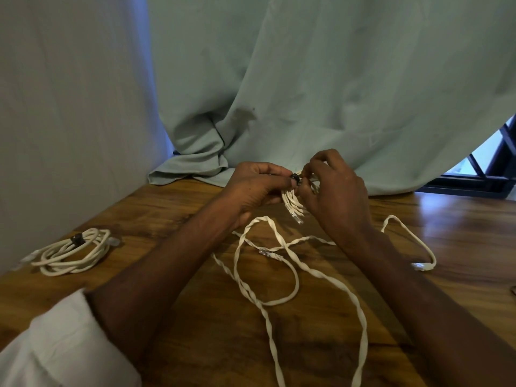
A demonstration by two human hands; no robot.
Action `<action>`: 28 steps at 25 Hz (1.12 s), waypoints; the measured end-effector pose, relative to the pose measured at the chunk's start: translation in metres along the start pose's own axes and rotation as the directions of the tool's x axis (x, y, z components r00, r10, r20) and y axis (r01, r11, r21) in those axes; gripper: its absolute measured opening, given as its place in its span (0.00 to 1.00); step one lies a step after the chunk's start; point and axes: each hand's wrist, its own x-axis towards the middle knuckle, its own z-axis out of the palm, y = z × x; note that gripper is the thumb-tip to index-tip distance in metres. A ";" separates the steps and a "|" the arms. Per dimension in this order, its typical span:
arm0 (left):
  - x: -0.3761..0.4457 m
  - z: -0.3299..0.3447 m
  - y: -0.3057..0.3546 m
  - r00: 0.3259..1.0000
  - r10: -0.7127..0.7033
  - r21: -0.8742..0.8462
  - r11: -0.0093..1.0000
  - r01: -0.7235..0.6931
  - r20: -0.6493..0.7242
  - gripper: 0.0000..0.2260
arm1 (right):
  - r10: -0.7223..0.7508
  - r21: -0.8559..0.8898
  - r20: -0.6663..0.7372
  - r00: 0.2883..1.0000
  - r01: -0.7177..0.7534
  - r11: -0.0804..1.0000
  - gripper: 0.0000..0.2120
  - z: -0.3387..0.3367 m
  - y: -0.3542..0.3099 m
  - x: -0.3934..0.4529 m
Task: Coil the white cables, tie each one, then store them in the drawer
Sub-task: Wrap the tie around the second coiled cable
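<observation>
One loose flat white cable (304, 270) sprawls nearest the camera across the wooden surface (195, 331), twisted along its length, uncoiled and untied; a thinner white cable (413, 236) with clear plugs crosses it and trails out to the right, also loose. Whether these are two leads or more I cannot tell. Further back on the left, a coiled cable (74, 252) lies finished on the surface, cinched with a dark tie (76, 239). By my reckoning one bundle is done, a second is in hand, and the loose runs remain to be coiled; nothing has been stored, and no drawer is in view.

Beyond the loose runs, both hands are raised above the surface around a small white coil (293, 202), one plug dangling from it. The left hand (257, 188) has its fingers curled round the bundle, thumb on top. The right hand (335, 191) pinches at a dark tie on the held coil (295, 178) with thumb and forefinger, seemingly fastening it. Behind them a pale green cloth (307, 93) hangs.
</observation>
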 end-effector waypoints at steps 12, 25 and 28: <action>-0.002 0.004 -0.002 1.000 0.022 0.102 0.995 -0.021 -0.010 0.10 | 0.071 -0.100 0.062 0.996 -0.064 0.993 0.15 0.002 -0.006 0.000; 0.003 -0.005 -0.001 0.997 -0.076 -0.105 0.991 0.077 0.016 0.13 | -0.080 0.084 0.081 0.993 0.073 0.994 0.07 -0.003 0.003 0.007; 0.006 -0.009 0.002 0.989 -0.126 -0.228 0.963 0.141 0.079 0.15 | -0.029 0.210 0.002 1.000 0.028 0.977 0.08 -0.004 0.007 0.010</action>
